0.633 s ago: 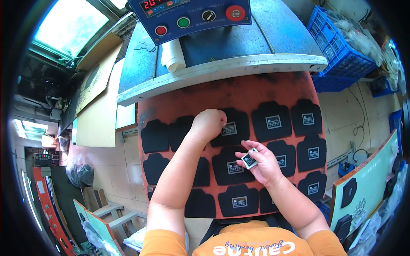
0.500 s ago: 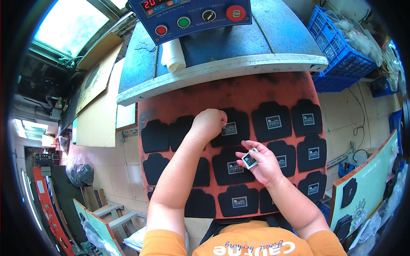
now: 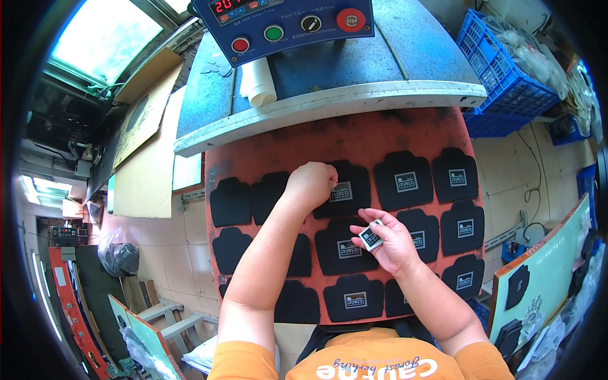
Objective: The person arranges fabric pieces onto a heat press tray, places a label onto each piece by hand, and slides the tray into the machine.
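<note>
Rows of black fabric pieces (image 3: 403, 195) with notched tops lie on the red padded bed (image 3: 278, 142). Those in the middle and on the right carry a small grey-and-white label (image 3: 349, 249); the visible ones on the left are plain. My left hand (image 3: 310, 185) rests with curled fingers at the left edge of the label (image 3: 341, 190) on the far middle piece. Its fingertips are pressed together, and whatever is between them is hidden. My right hand (image 3: 394, 242) pinches a small stack of labels (image 3: 371, 236) above the piece in the middle row.
Beyond the bed is the heat press's blue upper platen (image 3: 335, 69), with a white front edge. A control box (image 3: 288, 28) with buttons and a white roll (image 3: 258, 85) sit on it. Blue crates (image 3: 506, 69) with plastic bags stand right. A pale board (image 3: 538, 266) leans nearer.
</note>
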`<state>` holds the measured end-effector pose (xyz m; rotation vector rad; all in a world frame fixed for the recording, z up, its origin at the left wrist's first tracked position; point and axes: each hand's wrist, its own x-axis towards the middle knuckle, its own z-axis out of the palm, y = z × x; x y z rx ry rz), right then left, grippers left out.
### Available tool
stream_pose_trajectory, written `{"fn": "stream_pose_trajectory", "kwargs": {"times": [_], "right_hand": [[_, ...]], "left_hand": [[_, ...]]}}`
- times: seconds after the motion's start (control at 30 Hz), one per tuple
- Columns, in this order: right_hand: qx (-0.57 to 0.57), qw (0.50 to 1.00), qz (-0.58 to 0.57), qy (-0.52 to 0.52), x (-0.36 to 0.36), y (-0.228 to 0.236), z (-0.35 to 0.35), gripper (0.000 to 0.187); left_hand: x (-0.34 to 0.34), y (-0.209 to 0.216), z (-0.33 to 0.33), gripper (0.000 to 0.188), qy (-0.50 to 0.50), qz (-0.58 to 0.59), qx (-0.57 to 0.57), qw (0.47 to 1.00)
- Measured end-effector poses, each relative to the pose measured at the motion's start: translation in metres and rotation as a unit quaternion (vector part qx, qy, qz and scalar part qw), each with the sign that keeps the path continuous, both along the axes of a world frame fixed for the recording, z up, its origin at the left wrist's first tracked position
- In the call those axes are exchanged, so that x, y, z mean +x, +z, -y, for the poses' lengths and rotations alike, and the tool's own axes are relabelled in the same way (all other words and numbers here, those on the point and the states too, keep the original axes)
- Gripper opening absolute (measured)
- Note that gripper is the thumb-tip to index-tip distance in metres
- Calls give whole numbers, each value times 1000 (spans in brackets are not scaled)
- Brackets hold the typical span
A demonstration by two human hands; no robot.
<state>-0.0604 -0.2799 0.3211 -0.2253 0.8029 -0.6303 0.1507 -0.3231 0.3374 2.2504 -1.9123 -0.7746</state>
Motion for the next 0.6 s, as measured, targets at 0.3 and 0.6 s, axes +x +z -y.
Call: {"fn": "stream_pose_trajectory", "kwargs": {"times": [0.3,0.6], "right_hand": [[-14,1000,-2,10,3,5,2,28],[-21,999,-2,33,0,18,-15,31]], "left_hand": [[2,-4,-1,8,-14,6,-13,1000],[2,24,-35,14,28,-80,-145,986]]}}
